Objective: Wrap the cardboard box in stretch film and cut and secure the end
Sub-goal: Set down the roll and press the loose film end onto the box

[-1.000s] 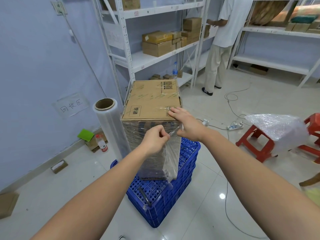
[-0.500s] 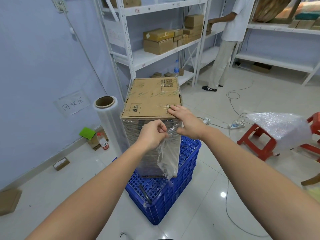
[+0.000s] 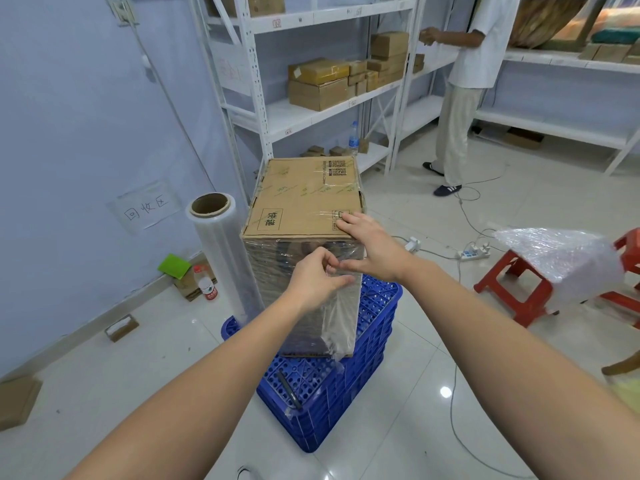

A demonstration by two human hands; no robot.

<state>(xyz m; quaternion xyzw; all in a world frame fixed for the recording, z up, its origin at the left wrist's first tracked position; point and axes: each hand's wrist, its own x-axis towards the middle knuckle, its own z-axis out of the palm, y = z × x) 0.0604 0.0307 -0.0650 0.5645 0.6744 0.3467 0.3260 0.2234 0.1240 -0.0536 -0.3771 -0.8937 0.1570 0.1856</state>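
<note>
Film (image 3: 341,306) hangs loose at the near right corner of the cardboard box (image 3: 304,199), which stands on the blue crate (image 3: 346,393) in the frame centre. The left hand (image 3: 317,278) pinches the film tail and has moved closer to the right hand (image 3: 372,245), which presses flat on the box edge. I judge the end is being secured now.

The cardboard box (image 3: 304,199) stood upright on a blue plastic crate (image 3: 360,386), its sides already covered in clear stretch film (image 3: 341,317) while the taped top was mostly bare. A loose flap of that film hung down the near right corner. The film roll (image 3: 225,258) stood on end just left of the box.
</note>
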